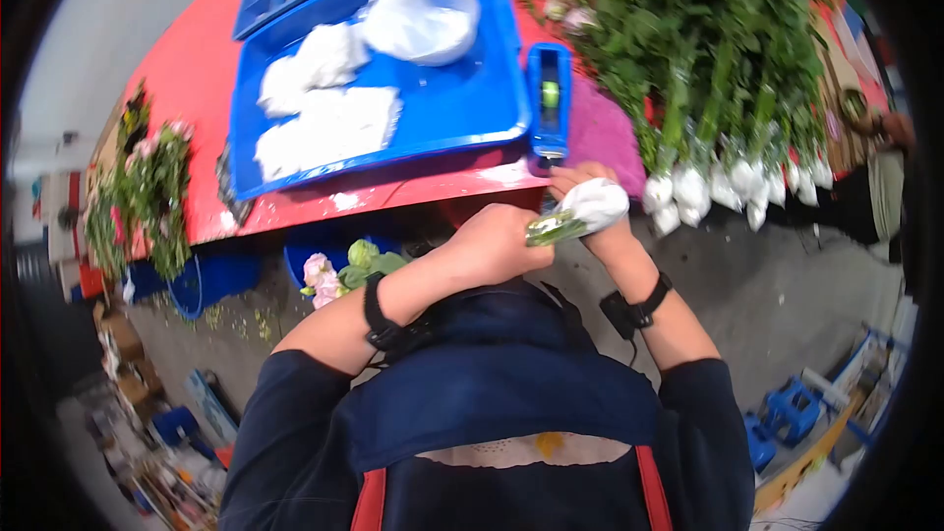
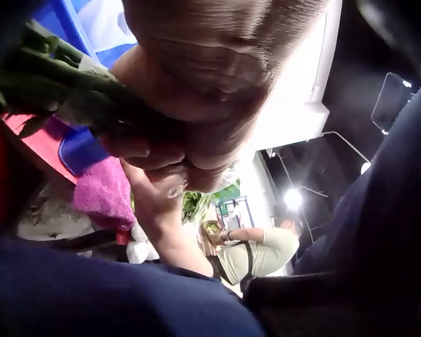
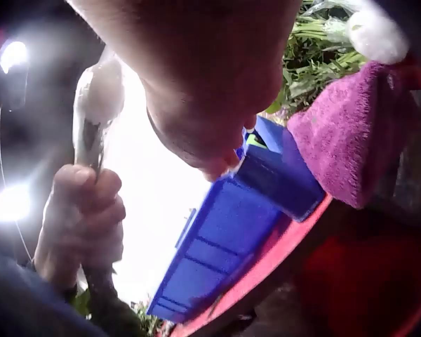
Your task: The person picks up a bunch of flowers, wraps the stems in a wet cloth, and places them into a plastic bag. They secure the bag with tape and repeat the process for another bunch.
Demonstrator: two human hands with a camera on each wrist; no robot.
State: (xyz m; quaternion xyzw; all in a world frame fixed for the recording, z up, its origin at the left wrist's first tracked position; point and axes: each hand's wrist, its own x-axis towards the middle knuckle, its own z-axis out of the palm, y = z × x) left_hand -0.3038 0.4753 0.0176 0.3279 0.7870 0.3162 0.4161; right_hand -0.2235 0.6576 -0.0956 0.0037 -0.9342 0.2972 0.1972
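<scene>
My left hand (image 1: 503, 239) grips the green stems (image 1: 557, 229) of a flower bunch. Its pink blooms (image 1: 321, 277) show past my left forearm, and clear film wraps the white, padded stem end (image 1: 596, 201). In the left wrist view the leafy stems (image 2: 63, 81) run out of the fist. Behind the white end is my right hand (image 1: 614, 240), its fingers reaching to the near end of a blue tape dispenser (image 1: 549, 103) at the table's edge. The right wrist view shows those fingers at the dispenser (image 3: 277, 172); their tips are partly hidden, so I cannot tell whether they pinch tape.
A blue tray (image 1: 433, 103) holds white pads (image 1: 329, 133) and a bowl (image 1: 423, 20). Beside the dispenser lies a magenta cloth (image 1: 602, 133). Several wrapped bunches (image 1: 718, 69) lie at right, more flowers (image 1: 152, 192) at left. Another person (image 2: 259, 253) stands beyond.
</scene>
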